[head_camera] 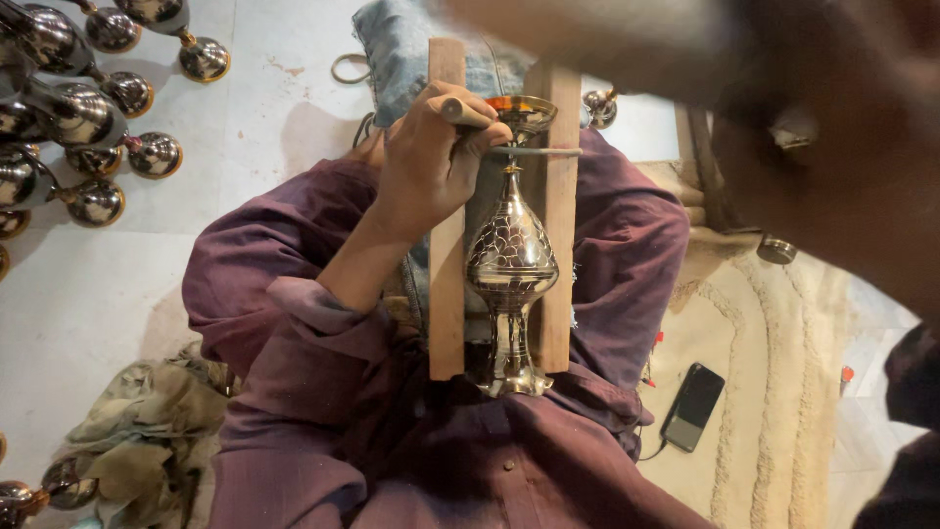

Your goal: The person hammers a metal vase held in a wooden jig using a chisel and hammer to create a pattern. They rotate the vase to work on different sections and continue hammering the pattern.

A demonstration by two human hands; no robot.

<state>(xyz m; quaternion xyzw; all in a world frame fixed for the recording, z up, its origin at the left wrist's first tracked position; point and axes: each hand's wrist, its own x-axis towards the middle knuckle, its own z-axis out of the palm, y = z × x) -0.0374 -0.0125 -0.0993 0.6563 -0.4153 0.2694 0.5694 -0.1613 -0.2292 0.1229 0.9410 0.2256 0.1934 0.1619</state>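
Brass vessel [511, 260] between wooden rails [446, 245], left hand [426, 157] gripping tool [490, 147]

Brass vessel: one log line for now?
left hand: grips tool | tool: at brass vessel neck | vessel: between wooden slats | right hand: blurred

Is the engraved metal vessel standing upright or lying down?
Lying down: the metal vessel rests lengthwise between two wooden slats on the lap.

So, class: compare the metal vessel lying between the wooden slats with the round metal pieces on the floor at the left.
The metal vessel lies across the person's lap, between two wooden slats; the round metal pieces lie loose on the floor. The vessel bears an engraved scale pattern; the round pieces look plain. The left hand works a tool against the vessel only. Both shine.
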